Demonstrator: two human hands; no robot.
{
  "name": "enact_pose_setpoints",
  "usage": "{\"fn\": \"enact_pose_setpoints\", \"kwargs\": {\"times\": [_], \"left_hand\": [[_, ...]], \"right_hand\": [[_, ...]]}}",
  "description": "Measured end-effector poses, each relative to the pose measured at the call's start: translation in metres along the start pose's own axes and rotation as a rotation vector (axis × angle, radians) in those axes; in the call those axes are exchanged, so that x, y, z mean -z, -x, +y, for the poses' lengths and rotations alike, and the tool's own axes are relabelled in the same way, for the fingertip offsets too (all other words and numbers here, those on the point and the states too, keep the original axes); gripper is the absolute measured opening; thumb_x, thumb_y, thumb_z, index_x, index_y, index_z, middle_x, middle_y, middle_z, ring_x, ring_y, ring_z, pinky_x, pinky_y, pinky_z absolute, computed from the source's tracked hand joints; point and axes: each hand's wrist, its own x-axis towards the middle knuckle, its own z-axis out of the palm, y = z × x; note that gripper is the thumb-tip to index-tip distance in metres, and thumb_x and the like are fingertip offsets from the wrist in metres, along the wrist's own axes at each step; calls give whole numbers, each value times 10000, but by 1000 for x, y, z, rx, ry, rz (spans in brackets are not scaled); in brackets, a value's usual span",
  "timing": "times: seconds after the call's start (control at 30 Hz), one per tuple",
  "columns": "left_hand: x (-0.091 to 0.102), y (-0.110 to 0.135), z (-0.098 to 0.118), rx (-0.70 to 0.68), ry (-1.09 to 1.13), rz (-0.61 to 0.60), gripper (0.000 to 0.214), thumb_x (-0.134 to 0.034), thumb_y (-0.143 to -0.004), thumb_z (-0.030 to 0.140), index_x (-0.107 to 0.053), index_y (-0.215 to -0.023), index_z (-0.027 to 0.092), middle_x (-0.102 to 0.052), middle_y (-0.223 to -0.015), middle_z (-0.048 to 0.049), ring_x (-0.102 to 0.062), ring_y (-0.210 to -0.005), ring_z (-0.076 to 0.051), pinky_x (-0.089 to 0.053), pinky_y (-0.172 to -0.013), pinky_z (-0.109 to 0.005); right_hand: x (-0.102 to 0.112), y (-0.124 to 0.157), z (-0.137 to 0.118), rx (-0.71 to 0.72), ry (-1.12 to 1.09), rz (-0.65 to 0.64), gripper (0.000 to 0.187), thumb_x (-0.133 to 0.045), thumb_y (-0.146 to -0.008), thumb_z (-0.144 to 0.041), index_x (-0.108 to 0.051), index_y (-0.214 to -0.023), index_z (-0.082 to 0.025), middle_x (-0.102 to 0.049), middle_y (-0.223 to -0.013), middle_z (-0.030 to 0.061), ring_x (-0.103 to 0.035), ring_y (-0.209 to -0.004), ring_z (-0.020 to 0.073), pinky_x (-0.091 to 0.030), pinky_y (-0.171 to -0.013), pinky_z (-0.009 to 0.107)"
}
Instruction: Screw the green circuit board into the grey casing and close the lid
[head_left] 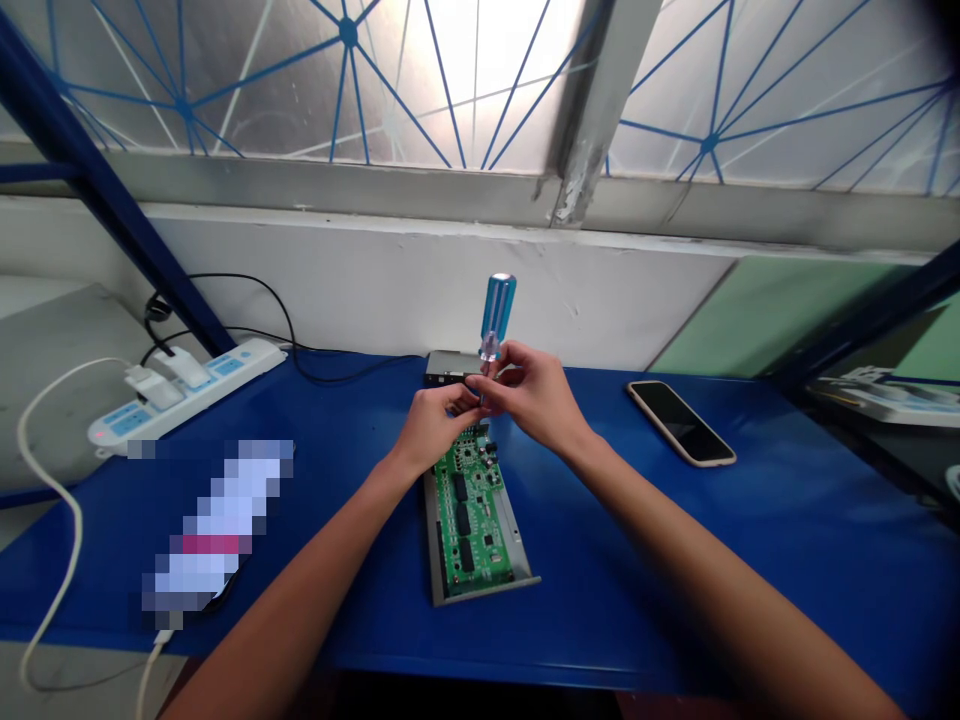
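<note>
A screwdriver with a translucent blue handle stands nearly upright over the far end of a green circuit board. The board lies in a shallow metal case on the blue table. My right hand is closed around the screwdriver's shaft, just below the handle. Close to the lower shaft, my left hand is pinched over the board's far end. Whatever its fingertips hold is hidden. The screwdriver's tip is also covered by my fingers.
Behind my hands, a grey metal box sits against the wall. A phone lies to the right. On the left are a lit, blurred-out phone on a white cable and a power strip with plugs. Blue posts frame both sides.
</note>
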Motion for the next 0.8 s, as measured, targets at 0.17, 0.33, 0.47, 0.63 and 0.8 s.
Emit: {"fn": "enact_pose_setpoints", "kwargs": {"times": [0.17, 0.33, 0.47, 0.63, 0.8], "left_hand": [[-2, -1, -2, 26, -45, 50, 306, -795, -812, 404, -647, -711, 156, -681, -682, -16, -624, -645, -157, -499, -639, -277], [5, -2, 4, -16, 38, -114, 228, -742, -866, 350, -728, -979, 152, -763, -974, -95, -714, -941, -235, -571, -836, -349], [11, -2, 7, 0, 141, -243, 196, -646, -925, 300, -750, -937, 134, -776, -978, -111, -733, -959, -246, -575, -902, -385], [9, -2, 3, 8, 111, -150, 223, -692, -895, 335, -766, -862, 127, -782, -881, -96, -736, -879, -248, -574, -838, -363], [3, -1, -2, 7, -13, -33, 234, -758, -853, 373, -740, -837, 140, -745, -779, -55, -662, -723, -191, -519, -706, -305]], "right_hand": [[2, 0, 0, 20, 42, -34, 199, -721, -840, -318, -595, -746, -196, -680, -688, 27, -665, -652, 165, -531, -627, 314], [5, 0, -4, 32, 30, -124, 108, -646, -882, -265, -688, -841, -174, -683, -687, 17, -685, -644, 155, -550, -649, 310], [6, 0, -4, 15, -76, -193, 146, -627, -897, -261, -698, -954, -147, -686, -726, 20, -676, -595, 143, -569, -612, 311], [5, 0, -3, 17, -100, -183, 191, -671, -879, -307, -671, -1008, -166, -733, -927, 52, -674, -605, 132, -566, -593, 310], [-1, 1, 0, 1, -48, -21, 266, -778, -792, -341, -569, -889, -209, -692, -842, 11, -666, -615, 135, -511, -558, 278]]}}
